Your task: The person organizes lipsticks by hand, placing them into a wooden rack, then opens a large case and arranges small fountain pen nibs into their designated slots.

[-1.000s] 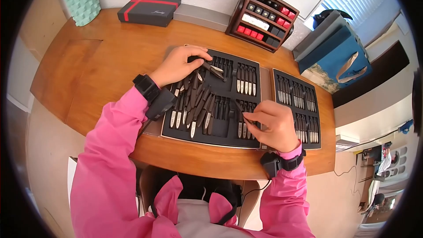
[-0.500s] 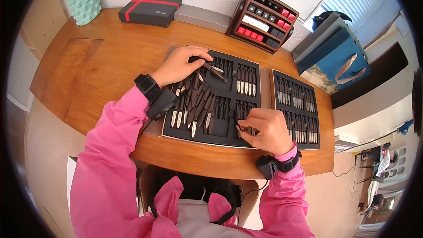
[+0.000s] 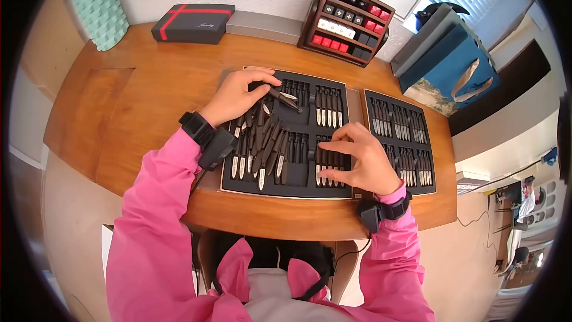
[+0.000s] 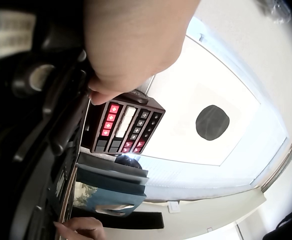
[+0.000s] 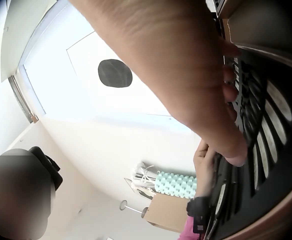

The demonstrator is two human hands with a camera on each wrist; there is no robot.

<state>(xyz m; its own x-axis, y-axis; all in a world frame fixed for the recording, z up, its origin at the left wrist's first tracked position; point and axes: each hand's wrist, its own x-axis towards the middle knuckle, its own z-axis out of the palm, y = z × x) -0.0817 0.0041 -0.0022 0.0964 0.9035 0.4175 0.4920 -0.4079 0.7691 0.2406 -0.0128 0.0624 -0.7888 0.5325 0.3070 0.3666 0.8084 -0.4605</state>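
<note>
A black tray (image 3: 289, 189) lies on the table, its slots holding slim dark pen-like pieces with pale, printed ends. My left hand (image 3: 235, 94) is over its upper left part, thumb and fingers pinching a few dark pen-like pieces (image 3: 285, 99). Below that hand, a loose heap of the same pieces (image 3: 262, 149) covers the tray's left side. My right hand (image 3: 363, 158) is at the lower right compartment, with thumb and index finger spread apart along a row of slotted pieces (image 3: 330, 164). In the right wrist view its thumb (image 5: 236, 157) comes right beside the pale ends.
A second tray (image 3: 398, 143) of slotted pieces lies to the right. At the back stand a black box with red ribbon (image 3: 193, 24), a wooden rack (image 3: 348, 24) of small cubes and a blue paper bag (image 3: 453, 71). A green textured roller (image 3: 100, 9) stands at the far left.
My right hand carried a dark piece to the lower right compartment, lowered it into the row, then spread its thumb and fingers. My left hand has stayed in place with its pieces.
</note>
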